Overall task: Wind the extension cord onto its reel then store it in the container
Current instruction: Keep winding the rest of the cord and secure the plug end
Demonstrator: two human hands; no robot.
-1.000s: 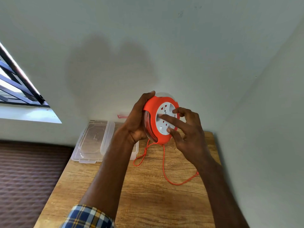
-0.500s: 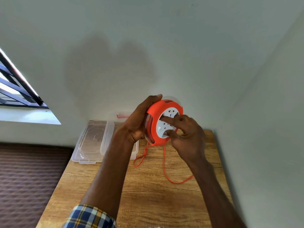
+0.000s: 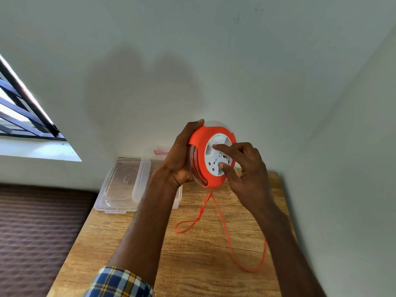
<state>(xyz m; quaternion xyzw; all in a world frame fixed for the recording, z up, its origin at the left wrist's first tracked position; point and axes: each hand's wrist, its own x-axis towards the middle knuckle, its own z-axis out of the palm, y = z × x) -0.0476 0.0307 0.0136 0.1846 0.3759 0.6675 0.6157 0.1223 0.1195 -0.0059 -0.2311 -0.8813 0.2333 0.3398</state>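
Note:
An orange extension cord reel (image 3: 200,146) with a white socket face is held upright above the wooden table (image 3: 192,264). My left hand (image 3: 182,159) grips its left rim and back. My right hand (image 3: 242,168) has its forefinger and thumb pressed on the white centre disc, the other fingers curled. Loose orange cord (image 3: 227,234) hangs from the reel's bottom and lies in loops on the table. A clear plastic container (image 3: 177,198) sits at the back of the table, mostly hidden behind my left arm.
A clear lid (image 3: 122,185) lies flat at the table's back left, beside the container. Walls close in behind and on the right. A barred window (image 3: 23,112) is at the left. A brown ribbed surface (image 3: 38,232) lies beyond the table's left edge.
My right fingers have shifted round the white disc, and the disc has turned. The cord loop on the table looks slightly shorter. My left hand keeps its grip.

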